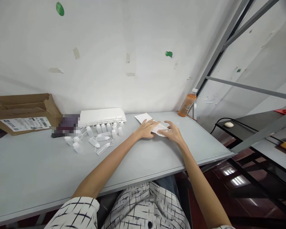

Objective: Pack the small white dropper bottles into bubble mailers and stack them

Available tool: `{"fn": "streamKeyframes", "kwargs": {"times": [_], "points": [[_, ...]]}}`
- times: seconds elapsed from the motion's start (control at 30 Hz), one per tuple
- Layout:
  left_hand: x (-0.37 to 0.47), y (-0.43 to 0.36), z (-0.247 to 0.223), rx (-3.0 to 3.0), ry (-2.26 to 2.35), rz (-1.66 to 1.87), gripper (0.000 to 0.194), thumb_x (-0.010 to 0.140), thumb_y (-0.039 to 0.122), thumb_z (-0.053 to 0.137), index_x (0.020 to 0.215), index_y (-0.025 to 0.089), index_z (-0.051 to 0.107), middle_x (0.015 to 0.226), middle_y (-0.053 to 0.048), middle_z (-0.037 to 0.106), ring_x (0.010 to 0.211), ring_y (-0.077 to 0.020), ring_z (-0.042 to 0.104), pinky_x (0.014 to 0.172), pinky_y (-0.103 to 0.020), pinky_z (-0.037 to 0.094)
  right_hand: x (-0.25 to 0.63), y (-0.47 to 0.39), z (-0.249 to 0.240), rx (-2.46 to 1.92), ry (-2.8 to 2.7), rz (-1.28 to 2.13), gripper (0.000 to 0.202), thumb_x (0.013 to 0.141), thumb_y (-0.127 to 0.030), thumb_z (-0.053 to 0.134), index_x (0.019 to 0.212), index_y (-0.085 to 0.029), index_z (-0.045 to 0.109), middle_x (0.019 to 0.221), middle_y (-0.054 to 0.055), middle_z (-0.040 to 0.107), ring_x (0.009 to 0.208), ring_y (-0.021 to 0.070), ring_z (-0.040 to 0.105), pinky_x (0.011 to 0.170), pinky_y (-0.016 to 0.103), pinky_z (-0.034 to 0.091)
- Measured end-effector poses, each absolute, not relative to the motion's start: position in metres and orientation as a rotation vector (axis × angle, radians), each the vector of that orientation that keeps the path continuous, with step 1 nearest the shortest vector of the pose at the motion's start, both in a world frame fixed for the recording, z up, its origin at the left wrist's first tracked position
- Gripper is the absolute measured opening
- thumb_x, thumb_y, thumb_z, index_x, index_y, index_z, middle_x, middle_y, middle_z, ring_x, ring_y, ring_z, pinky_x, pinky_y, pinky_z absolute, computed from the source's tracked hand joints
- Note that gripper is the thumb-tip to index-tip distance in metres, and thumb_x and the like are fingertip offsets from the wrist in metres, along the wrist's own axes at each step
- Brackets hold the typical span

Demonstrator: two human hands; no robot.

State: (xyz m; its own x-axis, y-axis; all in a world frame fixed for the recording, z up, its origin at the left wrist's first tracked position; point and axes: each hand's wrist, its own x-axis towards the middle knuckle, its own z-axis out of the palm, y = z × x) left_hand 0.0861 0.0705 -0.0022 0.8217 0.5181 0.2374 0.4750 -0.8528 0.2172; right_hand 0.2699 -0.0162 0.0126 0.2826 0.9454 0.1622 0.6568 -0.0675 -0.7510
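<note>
A white folded card piece (162,128), perhaps a small flat carton, lies on the table in front of me. My left hand (146,128) rests over its middle, fingers stretched across it and the thumb mostly hidden. The card's far left flap (143,117) sticks out beyond that hand. At the right end my right hand (173,132) grips the card between a bent thumb and curved fingers. Left of my hands lie several small translucent squeeze bottles (103,148) with white caps. Behind them is a stack of flat white card pieces (102,117).
An open cardboard box (26,113) stands at the far left, beside a blurred dark item (66,125). An orange drink bottle (187,103) is at the back right, near a grey metal frame (211,63). The table's front edge (143,180) runs close to my body.
</note>
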Motion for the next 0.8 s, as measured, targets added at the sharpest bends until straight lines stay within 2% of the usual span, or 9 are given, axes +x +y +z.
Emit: {"fn": "streamKeyframes", "kwargs": {"times": [0.13, 0.23, 0.3, 0.4, 0.5, 0.63, 0.8], "points": [[0.087, 0.071, -0.008, 2.826, 0.716, 0.536, 0.072, 0.081, 0.029, 0.054, 0.149, 0.018, 0.034, 0.147, -0.012, 0.049, 0.139, -0.0284, 0.041, 0.111, -0.045, 0.031, 0.268, -0.017, 0.013, -1.655, -1.461, 0.606, 0.06, 0.065, -0.052, 0.073, 0.112, -0.015, 0.068, 0.078, 0.004, 0.064, 0.053, 0.0135, 0.053, 0.044, 0.025, 0.043], [0.084, 0.067, -0.006, 2.825, 0.73, 0.559, 0.069, 0.079, 0.03, 0.058, 0.145, 0.019, 0.04, 0.14, -0.013, 0.054, 0.131, -0.029, 0.048, 0.108, -0.043, 0.033, 0.27, -0.017, 0.015, -1.545, -1.4, 0.685, 0.045, 0.064, -0.046, 0.07, 0.096, -0.014, 0.07, 0.074, 0.004, 0.064, 0.054, 0.0135, 0.052, 0.046, 0.025, 0.043], [0.081, 0.062, -0.003, 2.861, 0.726, 0.536, 0.07, 0.079, 0.042, 0.062, 0.143, 0.02, 0.043, 0.135, -0.015, 0.056, 0.126, -0.0323, 0.05, 0.108, -0.047, 0.031, 0.274, -0.018, 0.017, -1.519, -1.353, 0.7, 0.039, 0.062, -0.041, 0.069, 0.09, -0.013, 0.07, 0.075, 0.004, 0.066, 0.057, 0.0136, 0.054, 0.051, 0.026, 0.044], [0.076, 0.055, 0.0, 2.957, 0.663, 0.517, 0.084, 0.073, 0.065, 0.065, 0.142, 0.02, 0.044, 0.135, -0.019, 0.052, 0.127, -0.0362, 0.046, 0.11, -0.053, 0.024, 0.285, -0.021, 0.022, -1.501, -1.366, 0.824, 0.033, 0.061, -0.036, 0.068, 0.084, -0.012, 0.072, 0.077, 0.006, 0.07, 0.062, 0.015, 0.058, 0.058, 0.026, 0.044], [0.074, 0.051, 0.001, 2.94, 0.613, 0.531, 0.088, 0.071, 0.068, 0.066, 0.14, 0.019, 0.043, 0.143, -0.019, 0.046, 0.134, -0.0362, 0.039, 0.112, -0.052, 0.021, 0.294, -0.023, 0.026, -1.474, -1.445, 0.944, 0.031, 0.062, -0.033, 0.069, 0.085, -0.012, 0.073, 0.079, 0.006, 0.072, 0.066, 0.0162, 0.06, 0.061, 0.027, 0.045], [0.074, 0.051, -0.001, 2.782, 0.674, 0.52, 0.078, 0.073, 0.061, 0.069, 0.135, 0.023, 0.044, 0.133, -0.011, 0.058, 0.123, -0.0309, 0.052, 0.106, -0.045, 0.033, 0.297, -0.02, 0.027, -1.462, -1.536, 0.935, 0.029, 0.069, -0.033, 0.066, 0.091, -0.014, 0.073, 0.093, 0.007, 0.073, 0.078, 0.018, 0.063, 0.07, 0.029, 0.047], [0.074, 0.053, -0.006, 2.83, 0.853, 0.638, 0.081, 0.071, 0.067, 0.07, 0.132, 0.019, 0.05, 0.125, -0.013, 0.061, 0.117, -0.032, 0.055, 0.103, -0.045, 0.035, 0.293, -0.012, 0.024, -1.485, -1.457, 0.654, 0.037, 0.074, -0.034, 0.065, 0.107, -0.018, 0.068, 0.111, 0.01, 0.071, 0.104, 0.0224, 0.064, 0.085, 0.034, 0.051]]}}
